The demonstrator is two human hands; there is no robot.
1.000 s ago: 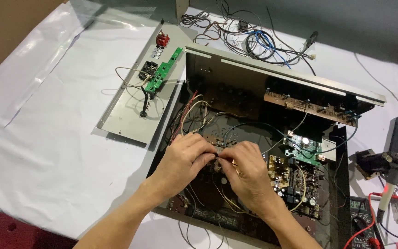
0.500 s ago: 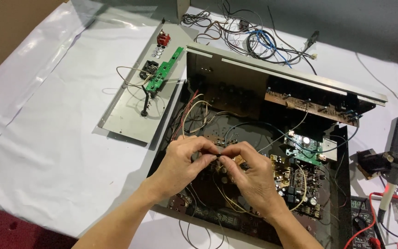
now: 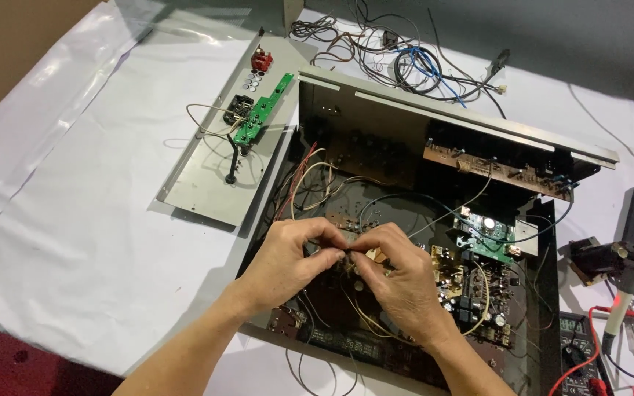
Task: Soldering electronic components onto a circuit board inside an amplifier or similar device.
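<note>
both hands pinch a small part over the open chassis

we have our left hand (image 3: 288, 257) and right hand (image 3: 398, 275) close together, fingertips nearly meeting, inside the open amplifier chassis (image 3: 544, 293). each hand's thumb and forefinger are closed on a small dark part (image 3: 348, 252) held between them above the brown circuit board (image 3: 332, 224); what kind of part it is we cannot tell. thin wires (image 3: 310, 172) loop up beside the left hand. a green board (image 3: 486, 238) sits to the right of the right hand. a detached metal panel (image 3: 214, 169) with a narrow green strip board (image 3: 262, 117) lies on the white sheet (image 3: 75, 198), left of the chassis. a tangle of cables (image 3: 405, 62) lies behind.
</note>
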